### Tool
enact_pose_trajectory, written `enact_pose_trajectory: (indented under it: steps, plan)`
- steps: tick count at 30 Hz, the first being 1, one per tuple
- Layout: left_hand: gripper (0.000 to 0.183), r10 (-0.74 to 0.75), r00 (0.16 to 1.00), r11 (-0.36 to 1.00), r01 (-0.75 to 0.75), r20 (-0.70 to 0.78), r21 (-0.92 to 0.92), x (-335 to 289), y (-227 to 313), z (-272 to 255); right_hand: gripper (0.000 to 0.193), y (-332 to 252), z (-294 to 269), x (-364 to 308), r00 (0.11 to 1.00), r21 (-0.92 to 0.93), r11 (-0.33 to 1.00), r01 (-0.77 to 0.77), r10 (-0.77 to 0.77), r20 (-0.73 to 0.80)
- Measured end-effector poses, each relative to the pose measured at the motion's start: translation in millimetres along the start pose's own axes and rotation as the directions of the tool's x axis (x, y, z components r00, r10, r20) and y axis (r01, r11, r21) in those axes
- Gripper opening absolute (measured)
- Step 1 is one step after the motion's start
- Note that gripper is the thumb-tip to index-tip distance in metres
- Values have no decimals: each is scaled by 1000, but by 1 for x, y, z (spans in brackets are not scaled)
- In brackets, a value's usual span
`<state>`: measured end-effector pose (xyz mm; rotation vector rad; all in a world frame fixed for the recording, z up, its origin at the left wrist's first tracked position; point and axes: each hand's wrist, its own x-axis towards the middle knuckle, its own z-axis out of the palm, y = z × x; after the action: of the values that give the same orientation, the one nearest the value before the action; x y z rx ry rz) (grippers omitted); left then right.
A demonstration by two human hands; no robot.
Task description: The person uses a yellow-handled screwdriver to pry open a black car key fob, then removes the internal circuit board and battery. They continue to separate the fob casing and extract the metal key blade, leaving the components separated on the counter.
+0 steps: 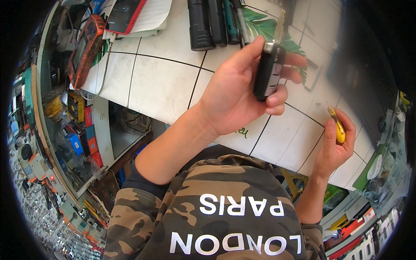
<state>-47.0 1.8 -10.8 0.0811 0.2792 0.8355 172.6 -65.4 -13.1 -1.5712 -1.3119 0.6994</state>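
Observation:
My left hand (242, 82) is raised over the tabletop, its fingers wrapped round a black flip car key (265, 78). The key's metal blade points up, away from me, and silvery buttons show on its right side. Off to the right, close to the table's edge, my right hand (337, 143) pinches a small yellow utility knife (340, 131). A thin, pointed tip sticks out from the knife's far end. The key and the knife are well apart.
Black flashlight-like cylinders (200, 26) and pens lie at the far middle. A red-cased phone (123, 16) rests on paper (151, 19), beside an orange handheld device (85, 52). A dark screen (364, 69) stands at right. Left of the white tiled table (160, 82) are shelves of small boxes (82, 136).

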Motion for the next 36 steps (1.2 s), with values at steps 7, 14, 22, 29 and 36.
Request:
enact_pose_trajectory:
  steps: [7, 14, 22, 29, 36]
  plan:
    - [45, 56, 998, 998, -58, 41, 33, 0, -4, -6, 18, 0, 0, 0, 1000, 5, 1000, 2, -2, 1]
    - [45, 51, 998, 998, -52, 41, 32, 1, -5, -8, 19, 1, -1, 0, 1000, -68, 997, 30, -30, 8]
    - [26, 104, 994, 953, -93, -26, 288, 3, -10, -4, 18, -16, 2, 0, 996, 38, 996, 86, -88, 33]
    - [25, 81, 997, 948, -72, -14, 309, 2, -9, -4, 22, -44, 17, 6, 971, 218, 974, 64, -111, 214]
    - [30, 43, 999, 967, -39, -9, 252, 1, -7, -7, 22, -47, 22, 9, 972, 199, 980, 28, -73, 225]
